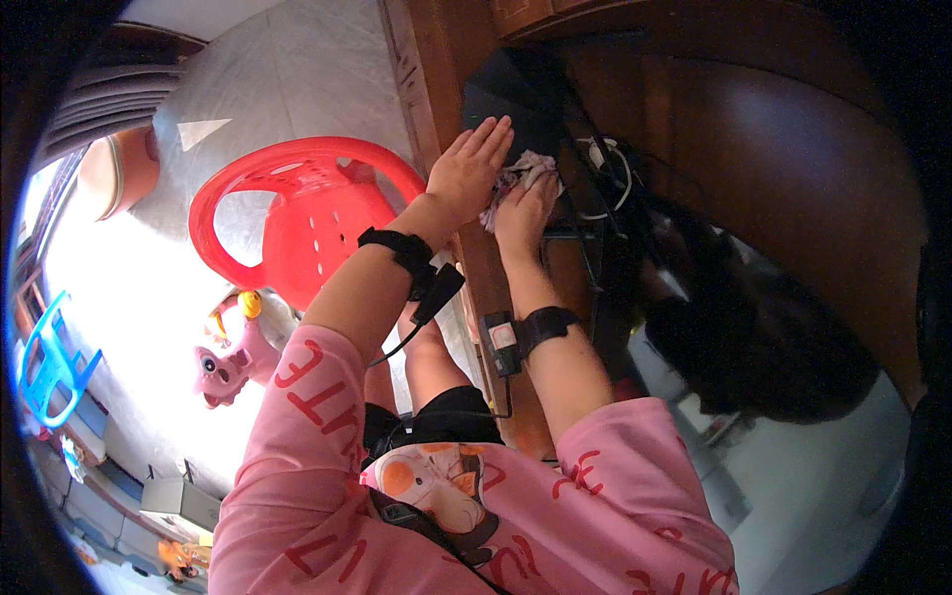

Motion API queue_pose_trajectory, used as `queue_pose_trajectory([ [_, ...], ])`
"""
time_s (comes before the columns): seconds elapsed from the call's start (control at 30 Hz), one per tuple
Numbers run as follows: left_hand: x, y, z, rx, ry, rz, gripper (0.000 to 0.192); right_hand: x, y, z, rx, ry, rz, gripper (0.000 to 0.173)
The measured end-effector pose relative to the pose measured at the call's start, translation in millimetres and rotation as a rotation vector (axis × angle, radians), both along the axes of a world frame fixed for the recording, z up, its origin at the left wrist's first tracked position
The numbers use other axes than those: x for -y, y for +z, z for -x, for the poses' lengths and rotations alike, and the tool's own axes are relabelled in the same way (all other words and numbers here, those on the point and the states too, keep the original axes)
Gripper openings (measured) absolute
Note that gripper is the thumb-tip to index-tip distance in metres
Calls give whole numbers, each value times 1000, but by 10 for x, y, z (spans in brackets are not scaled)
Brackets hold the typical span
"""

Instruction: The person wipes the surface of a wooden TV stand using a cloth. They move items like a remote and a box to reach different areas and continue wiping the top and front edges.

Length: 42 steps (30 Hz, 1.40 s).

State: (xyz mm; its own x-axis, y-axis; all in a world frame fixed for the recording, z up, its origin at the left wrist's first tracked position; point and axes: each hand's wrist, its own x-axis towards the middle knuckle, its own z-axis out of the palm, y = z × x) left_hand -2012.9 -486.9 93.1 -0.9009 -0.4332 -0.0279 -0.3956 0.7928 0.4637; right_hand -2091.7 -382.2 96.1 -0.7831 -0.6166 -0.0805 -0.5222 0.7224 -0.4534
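My right hand (526,212) holds a crumpled, pale purple-grey cloth (532,169) against the side of a black box-like device (513,97). To its left, my left hand (470,169) is stretched out with nothing in it, its fingertips over the near face of the same device. Whether those fingertips touch the device cannot be told. The device sits on a brown wooden cabinet (476,271), close to its edge. Part of the cloth is hidden under my right fingers.
Black cables and a white cable (628,182) lie right of the cloth, beside a large dark glossy screen (803,476) with reflections. A red plastic chair (320,230) stands left of the cabinet. Further left are a pink toy (227,372) and a blue plastic chair (56,372).
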Motion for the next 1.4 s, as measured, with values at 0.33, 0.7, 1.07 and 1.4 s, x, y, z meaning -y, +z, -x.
queue_pose_trajectory([
  [0.33,54,76,27,138,-76,43,75,20,-21,-203,68,-127,47,55],
  [0.7,138,55,20,145,-152,117,71,-203,173,-679,449,-408,393,54],
  [1.07,207,25,-14,144,-161,176,63,209,-76,-119,-22,-128,157,55],
  [1.4,260,72,-23,153,-177,182,63,-531,-99,-654,37,185,-32,55],
])
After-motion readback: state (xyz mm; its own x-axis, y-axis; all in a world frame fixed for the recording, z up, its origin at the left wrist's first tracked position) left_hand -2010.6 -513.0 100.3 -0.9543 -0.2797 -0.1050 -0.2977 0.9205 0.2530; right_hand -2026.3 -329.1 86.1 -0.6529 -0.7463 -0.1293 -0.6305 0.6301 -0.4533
